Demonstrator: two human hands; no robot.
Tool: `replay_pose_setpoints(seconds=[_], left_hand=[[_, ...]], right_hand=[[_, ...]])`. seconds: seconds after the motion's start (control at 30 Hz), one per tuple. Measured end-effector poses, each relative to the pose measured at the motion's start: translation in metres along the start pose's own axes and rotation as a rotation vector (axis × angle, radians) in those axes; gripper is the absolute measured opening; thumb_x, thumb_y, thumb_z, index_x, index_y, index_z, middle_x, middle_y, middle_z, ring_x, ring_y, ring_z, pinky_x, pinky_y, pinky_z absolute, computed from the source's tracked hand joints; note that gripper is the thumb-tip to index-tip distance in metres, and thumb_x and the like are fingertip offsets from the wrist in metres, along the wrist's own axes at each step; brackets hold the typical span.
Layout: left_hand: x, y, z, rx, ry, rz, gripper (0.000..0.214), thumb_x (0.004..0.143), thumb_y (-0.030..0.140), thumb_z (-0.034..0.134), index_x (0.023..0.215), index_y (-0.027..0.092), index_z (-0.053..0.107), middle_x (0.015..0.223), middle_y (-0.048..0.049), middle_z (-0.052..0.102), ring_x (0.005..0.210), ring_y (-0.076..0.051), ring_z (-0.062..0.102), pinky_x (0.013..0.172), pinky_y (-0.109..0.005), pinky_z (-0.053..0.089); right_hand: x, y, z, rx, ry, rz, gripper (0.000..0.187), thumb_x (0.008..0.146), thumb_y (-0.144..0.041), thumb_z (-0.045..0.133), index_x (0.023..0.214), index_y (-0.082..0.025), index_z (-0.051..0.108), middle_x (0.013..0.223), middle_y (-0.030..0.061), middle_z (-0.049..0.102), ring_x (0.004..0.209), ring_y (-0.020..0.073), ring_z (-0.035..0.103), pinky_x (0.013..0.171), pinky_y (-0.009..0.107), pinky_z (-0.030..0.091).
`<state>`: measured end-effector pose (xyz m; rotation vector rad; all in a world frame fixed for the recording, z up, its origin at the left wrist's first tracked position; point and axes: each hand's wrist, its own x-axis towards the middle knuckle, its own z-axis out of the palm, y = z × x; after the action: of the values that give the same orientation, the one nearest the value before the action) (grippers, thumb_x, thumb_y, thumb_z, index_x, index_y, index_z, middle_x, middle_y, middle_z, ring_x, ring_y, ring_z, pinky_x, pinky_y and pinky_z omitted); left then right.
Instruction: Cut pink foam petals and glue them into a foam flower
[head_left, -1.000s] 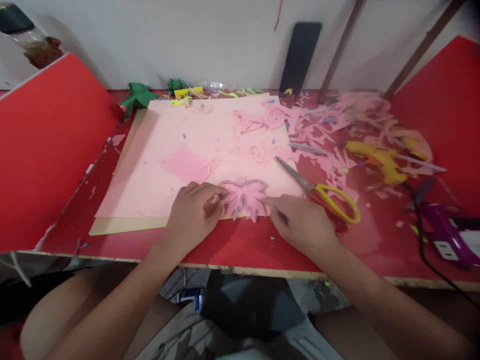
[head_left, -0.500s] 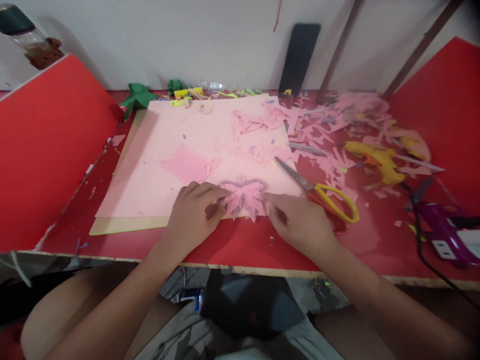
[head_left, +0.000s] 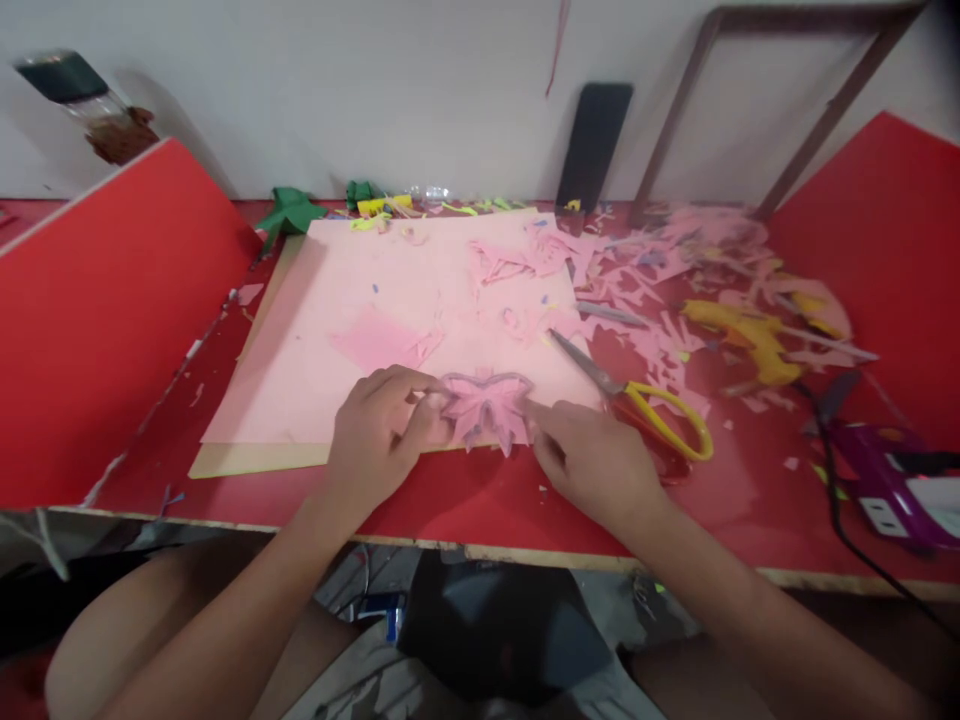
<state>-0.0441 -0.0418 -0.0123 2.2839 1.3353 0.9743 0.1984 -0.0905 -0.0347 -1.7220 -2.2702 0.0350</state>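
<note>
A pink folded-paper butterfly (head_left: 489, 403) with dark outlined edges lies at the front edge of the pink paper sheets (head_left: 277, 400). My left hand (head_left: 382, 420) pinches its left wing between thumb and fingers. On the other side, my right hand (head_left: 589, 455) has its curled fingers on the right wing's edge. Yellow-handled scissors (head_left: 634, 395) rest just beyond my right hand, blades partly over the sheets. A small pink paper piece (head_left: 375, 340) and a crumpled pink offcut (head_left: 517, 258) lie farther back on the sheets.
Pink paper scraps (head_left: 667, 260) are heaped at the back right, with a yellow glue gun (head_left: 742, 335) among them. A purple power strip (head_left: 885, 490) and its black cable lie at the right. Red panels (head_left: 112, 330) stand at both sides. A dark phone (head_left: 594, 150) leans on the wall.
The camera view has tilted, so the whole scene sits slightly lower. Both hands stay at the butterfly; the left thumb and fingers have shifted slightly on its wing.
</note>
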Motion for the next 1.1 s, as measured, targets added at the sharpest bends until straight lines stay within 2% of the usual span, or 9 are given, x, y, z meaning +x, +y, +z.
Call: replay_pose_setpoints(seconds=[0.2, 0.33, 0.43, 0.53, 0.63, 0.73, 0.87, 0.97, 1.1], left_hand=[[0.023, -0.007, -0.032, 0.028, 0.205, -0.157, 0.027, 0.100, 0.033, 0.049, 0.082, 0.021, 0.064, 0.080, -0.0005, 0.069, 0.078, -0.016, 0.064, 0.066, -0.028, 0.042], [0.041, -0.023, -0.046, 0.131, 0.076, -0.233, 0.035, 0.098, 0.041, 0.050, 0.072, 0.021, 0.060, 0.073, -0.0006, 0.066, 0.073, -0.018, 0.063, 0.065, -0.030, 0.041], [0.050, -0.040, -0.048, 0.292, -0.046, -0.305, 0.015, 0.090, 0.038, 0.061, 0.091, 0.023, 0.063, 0.095, -0.0018, 0.072, 0.085, -0.022, 0.065, 0.071, -0.032, 0.045], [0.057, -0.058, -0.047, 0.457, -0.155, -0.314, 0.041, 0.088, 0.033, 0.061, 0.128, 0.025, 0.058, 0.135, -0.0075, 0.063, 0.117, -0.031, 0.059, 0.092, -0.040, 0.047], [0.066, -0.071, -0.044, 0.531, -0.229, -0.329, 0.061, 0.087, 0.037, 0.061, 0.145, 0.023, 0.048, 0.149, -0.0117, 0.051, 0.130, -0.037, 0.050, 0.104, -0.047, 0.043], [0.076, -0.069, -0.036, 0.472, -0.226, -0.202, 0.052, 0.089, 0.039, 0.058, 0.138, 0.025, 0.057, 0.143, -0.0082, 0.057, 0.127, -0.032, 0.054, 0.105, -0.042, 0.044], [0.085, -0.056, -0.022, 0.428, -0.293, -0.231, 0.032, 0.089, 0.042, 0.058, 0.113, 0.027, 0.072, 0.117, -0.0049, 0.071, 0.106, -0.028, 0.064, 0.086, -0.036, 0.050], [0.089, -0.050, -0.017, 0.439, -0.304, -0.262, 0.030, 0.087, 0.041, 0.060, 0.109, 0.026, 0.073, 0.113, -0.0052, 0.072, 0.101, -0.027, 0.066, 0.081, -0.035, 0.049], [0.095, -0.045, -0.013, 0.337, -0.216, -0.281, 0.030, 0.090, 0.036, 0.056, 0.114, 0.026, 0.070, 0.111, -0.0019, 0.073, 0.092, -0.022, 0.067, 0.077, -0.032, 0.049]], right_hand=[[-0.003, 0.003, 0.006, 0.116, 0.167, -0.026, 0.029, 0.097, -0.020, 0.051, 0.119, -0.017, 0.069, 0.084, 0.0030, 0.076, 0.072, 0.0177, 0.069, 0.058, 0.027, 0.036], [-0.003, 0.004, 0.005, 0.140, 0.163, -0.066, 0.024, 0.099, -0.024, 0.050, 0.085, -0.018, 0.068, 0.067, 0.0015, 0.069, 0.057, 0.0150, 0.063, 0.051, 0.027, 0.029], [-0.004, 0.005, 0.001, 0.097, 0.180, -0.122, 0.036, 0.102, -0.026, 0.045, 0.072, -0.018, 0.063, 0.057, 0.0018, 0.064, 0.049, 0.0148, 0.059, 0.050, 0.027, 0.028], [-0.005, 0.009, -0.007, 0.057, 0.218, -0.099, 0.034, 0.101, -0.015, 0.037, 0.088, -0.017, 0.068, 0.055, 0.0005, 0.063, 0.045, 0.0149, 0.057, 0.049, 0.027, 0.029], [-0.005, 0.019, -0.022, -0.015, 0.190, -0.019, 0.033, 0.096, -0.008, 0.038, 0.108, -0.019, 0.068, 0.078, 0.0032, 0.073, 0.059, 0.0164, 0.066, 0.053, 0.027, 0.034], [-0.004, 0.038, -0.036, -0.144, 0.098, 0.157, 0.022, 0.099, -0.021, 0.047, 0.106, -0.021, 0.067, 0.099, 0.0064, 0.074, 0.073, 0.0207, 0.071, 0.057, 0.029, 0.037], [-0.006, 0.063, -0.043, -0.270, -0.120, 0.354, 0.024, 0.098, -0.029, 0.052, 0.114, -0.020, 0.067, 0.099, 0.0106, 0.072, 0.083, 0.0279, 0.071, 0.060, 0.032, 0.041], [-0.008, 0.071, -0.042, -0.285, -0.206, 0.356, 0.032, 0.097, -0.026, 0.052, 0.125, -0.019, 0.064, 0.102, 0.0140, 0.070, 0.092, 0.0311, 0.070, 0.069, 0.036, 0.046], [-0.008, 0.071, -0.039, -0.286, -0.204, 0.305, 0.038, 0.094, -0.022, 0.052, 0.130, -0.017, 0.064, 0.109, 0.0185, 0.064, 0.105, 0.0348, 0.064, 0.079, 0.038, 0.047]])
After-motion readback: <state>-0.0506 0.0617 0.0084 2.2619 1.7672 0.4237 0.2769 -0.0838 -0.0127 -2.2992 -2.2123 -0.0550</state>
